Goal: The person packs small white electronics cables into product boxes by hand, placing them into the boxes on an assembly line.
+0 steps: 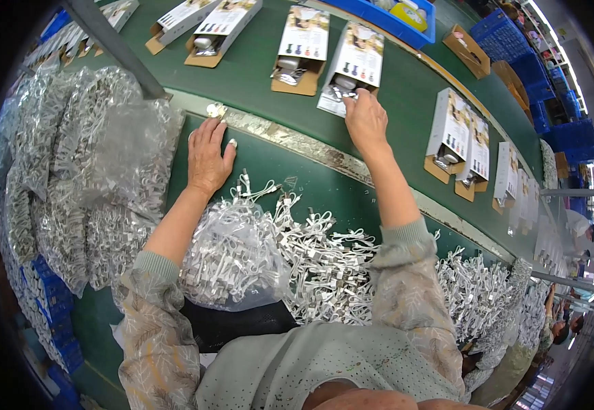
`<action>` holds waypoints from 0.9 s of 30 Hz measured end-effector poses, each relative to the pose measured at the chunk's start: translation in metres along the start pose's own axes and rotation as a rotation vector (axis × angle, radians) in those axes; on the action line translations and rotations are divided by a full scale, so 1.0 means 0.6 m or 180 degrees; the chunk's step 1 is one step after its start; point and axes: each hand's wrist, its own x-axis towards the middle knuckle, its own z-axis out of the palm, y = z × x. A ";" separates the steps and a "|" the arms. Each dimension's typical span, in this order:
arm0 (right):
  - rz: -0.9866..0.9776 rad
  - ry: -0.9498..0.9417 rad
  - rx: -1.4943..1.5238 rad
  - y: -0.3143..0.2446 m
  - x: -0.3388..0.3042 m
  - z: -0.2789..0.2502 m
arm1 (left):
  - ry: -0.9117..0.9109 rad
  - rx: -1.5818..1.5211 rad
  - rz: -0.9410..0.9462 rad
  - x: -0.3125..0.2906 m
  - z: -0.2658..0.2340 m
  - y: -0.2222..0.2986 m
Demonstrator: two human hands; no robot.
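Note:
My left hand (208,156) rests flat at the worn rail along the belt, fingers stretched out and thumb apart. Just beyond its fingertips lies a small white coiled piece (216,110), perhaps a cable. On the green belt, my right hand (367,124) is at the open near end of a white printed box (356,55), its fingers bent together. What they grip is hidden. A white rounded item and a clear bag show inside that box. Below my hands, white short cables (321,263) lie heaped, some in a clear plastic bag (232,253).
More printed boxes (304,37) with open brown flaps stand along the green conveyor belt (406,102). Stacked bags of cables (99,157) fill the left side, beside a grey metal post (116,48). A blue bin (386,17) stands beyond the belt. People sit farther right.

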 end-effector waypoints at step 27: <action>0.1069 -0.0417 0.1540 -0.080 -0.072 -0.035 | -0.0049 -0.0051 -0.0029 0.017 -0.012 -0.162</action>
